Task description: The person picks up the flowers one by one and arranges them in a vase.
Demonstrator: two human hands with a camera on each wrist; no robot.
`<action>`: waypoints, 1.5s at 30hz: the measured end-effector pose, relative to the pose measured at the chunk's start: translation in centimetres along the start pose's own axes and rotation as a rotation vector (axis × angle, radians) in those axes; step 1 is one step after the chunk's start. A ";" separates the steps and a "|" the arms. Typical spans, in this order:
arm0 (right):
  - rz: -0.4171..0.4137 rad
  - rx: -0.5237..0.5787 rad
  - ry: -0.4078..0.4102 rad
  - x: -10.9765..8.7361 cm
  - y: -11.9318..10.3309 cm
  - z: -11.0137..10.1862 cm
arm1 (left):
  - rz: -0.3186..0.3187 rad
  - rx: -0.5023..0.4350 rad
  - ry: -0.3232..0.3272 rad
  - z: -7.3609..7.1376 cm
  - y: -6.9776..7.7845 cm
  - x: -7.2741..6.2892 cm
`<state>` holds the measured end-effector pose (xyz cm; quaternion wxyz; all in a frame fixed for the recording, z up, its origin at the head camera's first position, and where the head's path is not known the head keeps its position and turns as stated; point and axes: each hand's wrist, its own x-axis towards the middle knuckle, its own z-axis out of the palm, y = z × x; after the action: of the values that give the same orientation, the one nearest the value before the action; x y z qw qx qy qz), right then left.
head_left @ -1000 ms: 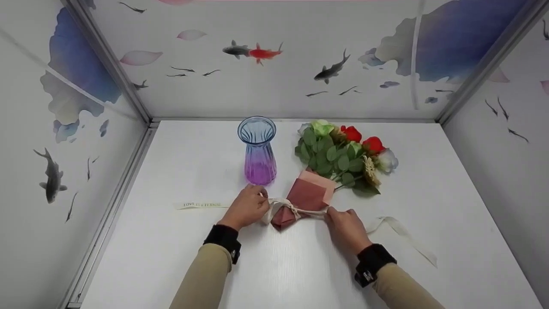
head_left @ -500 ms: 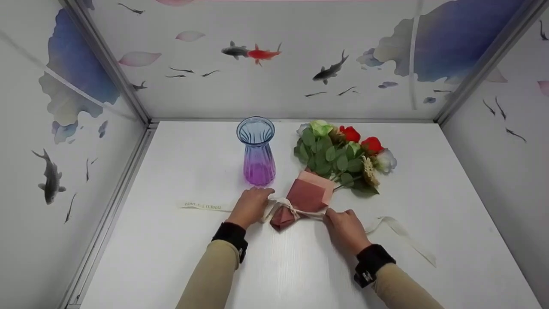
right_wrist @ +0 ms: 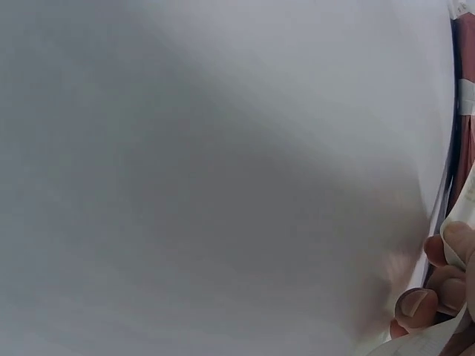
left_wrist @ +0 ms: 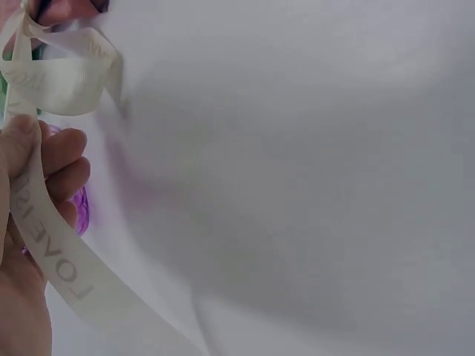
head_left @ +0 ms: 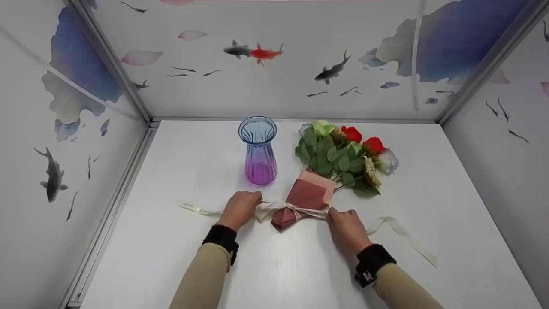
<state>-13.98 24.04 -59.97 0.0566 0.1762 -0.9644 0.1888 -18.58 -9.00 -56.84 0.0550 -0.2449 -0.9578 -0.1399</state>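
A cream printed ribbon (head_left: 315,212) is knotted round the narrow lower end of a bouquet's dark pink paper wrap (head_left: 306,194). My left hand (head_left: 241,210), just left of the wrap, pinches one strand between thumb and fingers; in the left wrist view the ribbon (left_wrist: 56,256) trails down past the palm, below a loose loop near the knot. On the other side my right hand (head_left: 349,231) pinches the opposite strand, and the ribbon (right_wrist: 466,204) shows at the edge of the right wrist view. Flowers (head_left: 339,154) with green leaves spread beyond the wrap.
A blue-to-purple glass vase (head_left: 260,161) stands upright behind my left hand, left of the bouquet. Loose ribbon tails lie on the white table (head_left: 274,274) to both sides. Printed panels (head_left: 279,94) wall the table at the back and sides.
My left hand shifts right, then back to the left with the strand, which now runs straighter from the knot. The right hand stays in place, and the bouquet and vase have not moved.
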 end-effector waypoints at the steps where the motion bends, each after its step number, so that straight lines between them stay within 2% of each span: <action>1: 0.001 -0.012 0.003 0.0 0.1 0.0 | 0.001 0.007 0.004 0.0 -0.2 -0.2; 7: 0.035 -0.058 0.011 -0.3 0.5 -0.3 | -0.017 0.024 0.025 -0.3 -1.0 -0.9; 12: 0.028 -0.071 0.045 -0.6 0.9 -0.6 | -0.039 0.018 0.001 -0.6 -1.4 -1.4; 17: 0.060 -0.082 0.031 -0.9 1.4 -0.8 | -0.050 -0.009 -0.014 -0.9 -1.4 -1.7; 28: 0.059 -0.103 0.101 -1.5 2.7 -1.4 | -0.158 -0.088 -0.131 -1.5 -1.5 -2.1; 33: 0.130 -0.069 0.068 -1.8 3.4 -1.8 | -0.200 -0.105 -0.164 -1.6 -1.8 -2.2; 38: 0.210 -0.043 0.046 -2.1 4.2 -2.2 | -0.216 -0.113 -0.154 -1.8 -2.1 -2.5; 45: 0.195 -0.061 0.076 -2.6 4.9 -2.7 | -0.244 -0.122 -0.118 -1.9 -2.6 -2.9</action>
<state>-13.25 30.14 -59.66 0.0797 0.0724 -0.9795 0.1704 -17.25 -13.06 -56.13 -0.0335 -0.1373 -0.9718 -0.1888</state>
